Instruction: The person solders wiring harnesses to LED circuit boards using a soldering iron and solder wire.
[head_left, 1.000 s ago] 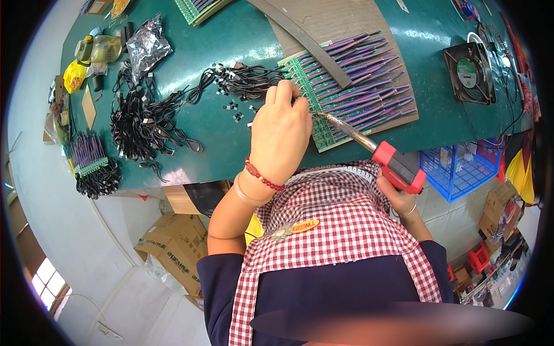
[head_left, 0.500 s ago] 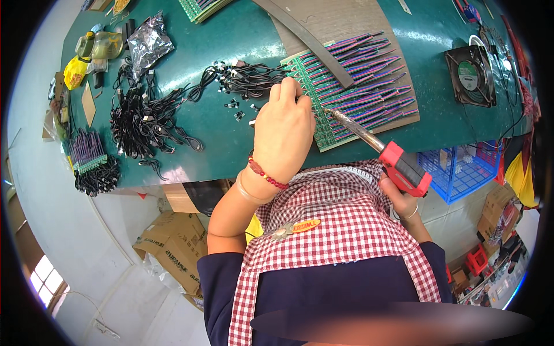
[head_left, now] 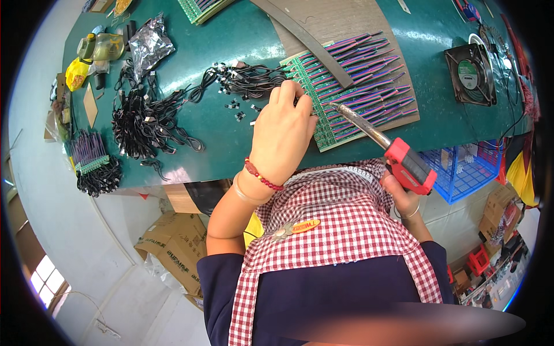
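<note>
My left hand [head_left: 281,124] is closed in a pinch at the left edge of a green circuit board panel [head_left: 316,104]; what its fingers grip is hidden under them. Rows of thin multicoloured wires [head_left: 369,86] run rightward from the panel. In my right hand [head_left: 402,197] is a soldering iron [head_left: 408,164] with a red and black handle. Its metal tip points left, over the panel's lower part and close to my left fingers. Black cables [head_left: 248,81] lie against the panel's upper left side. A flat dark bar [head_left: 317,49] rests across the wires.
Tangled black cables [head_left: 147,124] and a finished-looking wired board bundle [head_left: 91,161] lie on the left of the green table [head_left: 231,155]. A silver bag [head_left: 151,43] is behind them. A black fan [head_left: 470,75] stands at right, above a blue crate [head_left: 461,176].
The soldering iron has shifted slightly to the right, its tip drawing a little away from the board's left edge. My left hand stays pinched in nearly the same place.
</note>
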A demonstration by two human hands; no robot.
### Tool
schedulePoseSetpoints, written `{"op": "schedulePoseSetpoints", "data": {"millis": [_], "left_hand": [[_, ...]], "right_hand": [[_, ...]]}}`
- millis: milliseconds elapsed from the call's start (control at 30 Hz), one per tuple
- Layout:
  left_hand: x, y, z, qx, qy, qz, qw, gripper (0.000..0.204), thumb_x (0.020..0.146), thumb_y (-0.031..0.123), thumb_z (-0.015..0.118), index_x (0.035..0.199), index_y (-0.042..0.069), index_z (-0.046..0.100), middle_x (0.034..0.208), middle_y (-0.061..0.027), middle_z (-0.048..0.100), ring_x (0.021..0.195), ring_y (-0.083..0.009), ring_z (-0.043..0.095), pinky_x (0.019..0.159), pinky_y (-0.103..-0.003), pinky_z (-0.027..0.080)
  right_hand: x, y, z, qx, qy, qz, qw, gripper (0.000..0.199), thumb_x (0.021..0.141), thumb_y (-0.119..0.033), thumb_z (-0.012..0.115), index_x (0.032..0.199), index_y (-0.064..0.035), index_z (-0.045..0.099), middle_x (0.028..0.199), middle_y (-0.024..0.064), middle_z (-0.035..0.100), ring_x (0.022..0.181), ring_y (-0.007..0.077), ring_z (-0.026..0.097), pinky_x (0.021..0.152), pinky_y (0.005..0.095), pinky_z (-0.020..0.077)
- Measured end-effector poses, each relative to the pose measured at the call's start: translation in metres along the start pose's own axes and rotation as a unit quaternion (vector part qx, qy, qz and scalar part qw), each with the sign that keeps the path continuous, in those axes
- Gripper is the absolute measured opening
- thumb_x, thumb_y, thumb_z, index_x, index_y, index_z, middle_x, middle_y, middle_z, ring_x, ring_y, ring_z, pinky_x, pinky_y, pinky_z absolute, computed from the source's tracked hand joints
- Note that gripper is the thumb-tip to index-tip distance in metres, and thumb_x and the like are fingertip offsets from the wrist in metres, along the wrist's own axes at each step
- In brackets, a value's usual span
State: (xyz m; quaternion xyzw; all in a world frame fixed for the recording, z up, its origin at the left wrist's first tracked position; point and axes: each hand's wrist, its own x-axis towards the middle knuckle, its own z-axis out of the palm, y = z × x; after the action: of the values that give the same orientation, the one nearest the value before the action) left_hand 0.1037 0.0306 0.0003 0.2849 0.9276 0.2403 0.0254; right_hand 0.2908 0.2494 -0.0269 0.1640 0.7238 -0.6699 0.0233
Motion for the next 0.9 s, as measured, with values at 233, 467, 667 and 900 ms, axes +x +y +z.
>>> {"op": "schedulePoseSetpoints", "data": {"millis": [233, 467, 667, 900], "left_hand": [[0.0, -0.002, 0.002, 0.008, 0.008, 0.058, 0.998, 0.013, 0.066, 0.005, 0.064, 0.075, 0.008, 0.057, 0.086, -0.0053, 0.049, 0.08, -0.021, 0.053, 0.067, -0.032, 0.049], [0.006, -0.019, 0.014, 0.029, 0.041, 0.178, 0.983, 0.017, 0.065, 0.007, 0.07, 0.075, 0.009, 0.056, 0.082, -0.0025, 0.05, 0.074, -0.0182, 0.053, 0.061, -0.031, 0.045], [0.004, -0.016, 0.026, 0.063, 0.077, 0.157, 0.983, 0.013, 0.065, 0.005, 0.065, 0.073, 0.007, 0.054, 0.08, -0.0035, 0.05, 0.075, -0.0195, 0.052, 0.062, -0.03, 0.043], [0.004, -0.013, 0.029, 0.039, 0.099, 0.155, 0.982, 0.009, 0.065, 0.008, 0.06, 0.072, 0.004, 0.056, 0.093, -0.0062, 0.052, 0.08, -0.0196, 0.05, 0.065, -0.031, 0.041]], "right_hand": [[0.006, 0.004, 0.0, 0.044, 0.018, -0.018, 0.999, 0.036, 0.084, -0.004, 0.058, 0.118, 0.0039, 0.048, 0.072, 0.0076, 0.054, 0.059, 0.013, 0.05, 0.056, 0.0274, 0.0424], [0.01, 0.004, 0.002, 0.057, 0.022, -0.037, 0.997, 0.033, 0.086, -0.006, 0.056, 0.117, 0.003, 0.048, 0.067, 0.0076, 0.053, 0.054, 0.0127, 0.047, 0.052, 0.0265, 0.0408], [0.012, -0.001, 0.005, 0.092, 0.027, -0.019, 0.995, 0.033, 0.086, -0.006, 0.056, 0.117, 0.0029, 0.047, 0.065, 0.0073, 0.051, 0.053, 0.0124, 0.046, 0.052, 0.0265, 0.0409], [0.012, -0.002, 0.006, 0.094, 0.026, -0.014, 0.995, 0.034, 0.086, -0.007, 0.055, 0.117, 0.003, 0.047, 0.064, 0.0074, 0.051, 0.053, 0.0123, 0.046, 0.053, 0.0264, 0.041]]}}
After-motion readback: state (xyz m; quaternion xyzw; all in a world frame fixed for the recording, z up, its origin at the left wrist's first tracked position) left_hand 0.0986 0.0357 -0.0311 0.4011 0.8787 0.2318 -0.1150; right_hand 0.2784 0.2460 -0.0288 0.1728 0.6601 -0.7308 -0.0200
